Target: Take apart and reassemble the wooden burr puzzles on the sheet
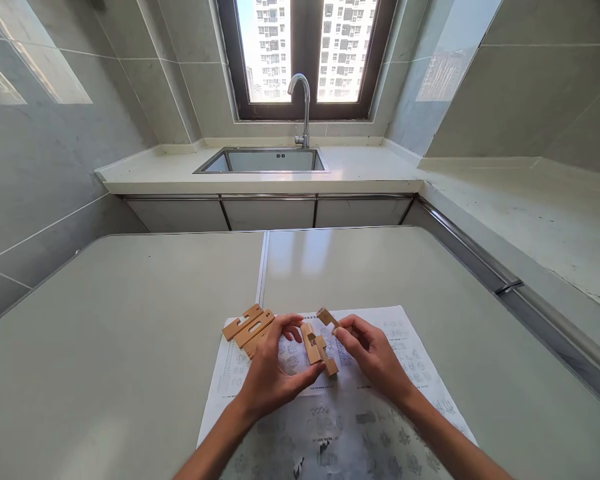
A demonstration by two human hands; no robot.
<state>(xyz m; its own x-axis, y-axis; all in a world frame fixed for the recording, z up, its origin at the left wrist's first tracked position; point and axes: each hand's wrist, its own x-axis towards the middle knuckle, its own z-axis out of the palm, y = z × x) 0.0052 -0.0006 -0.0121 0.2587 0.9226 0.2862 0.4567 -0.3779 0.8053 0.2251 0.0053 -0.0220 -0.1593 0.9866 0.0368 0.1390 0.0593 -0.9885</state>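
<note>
In the lower centre of the frame, the left grip (271, 378) pinched two paired blocks (311, 344) by their ends — seemingly leaving the notches uncovered — while the right grip (376, 355) held a short stick (326, 316) just beside them, above the paper (404, 333).

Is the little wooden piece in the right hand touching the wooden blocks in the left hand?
Apart. The head view shows printed paper between the wooden piece in the right hand and the wooden blocks in the left hand.
</note>
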